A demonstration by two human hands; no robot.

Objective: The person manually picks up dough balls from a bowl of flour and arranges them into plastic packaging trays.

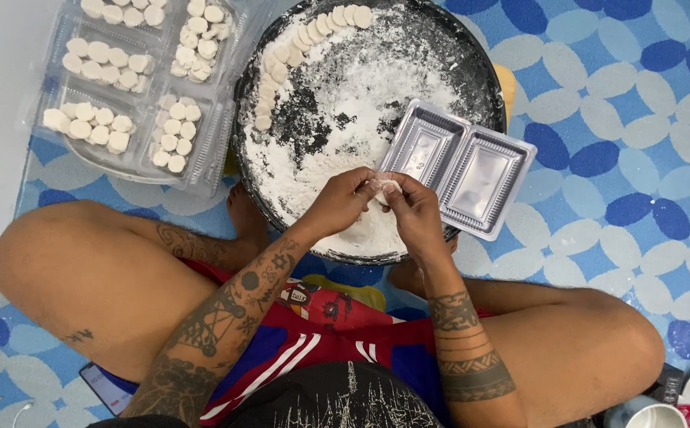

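My left hand [343, 202] and my right hand [412, 210] meet over the near edge of a round black tray [480, 63] dusted with white flour. Both pinch one small white dough piece [385, 187] between their fingertips. A curved row of white dough discs [297, 47] lies along the tray's far left rim. An empty clear two-compartment plastic box [460, 166] rests on the tray's right side, just beyond my right hand.
Clear plastic boxes [135, 87] filled with several white dough discs sit at the upper left. I sit cross-legged on a blue and white patterned mat [630, 158]. A phone [106, 388] lies by my left leg; a white cup [654, 415] stands at bottom right.
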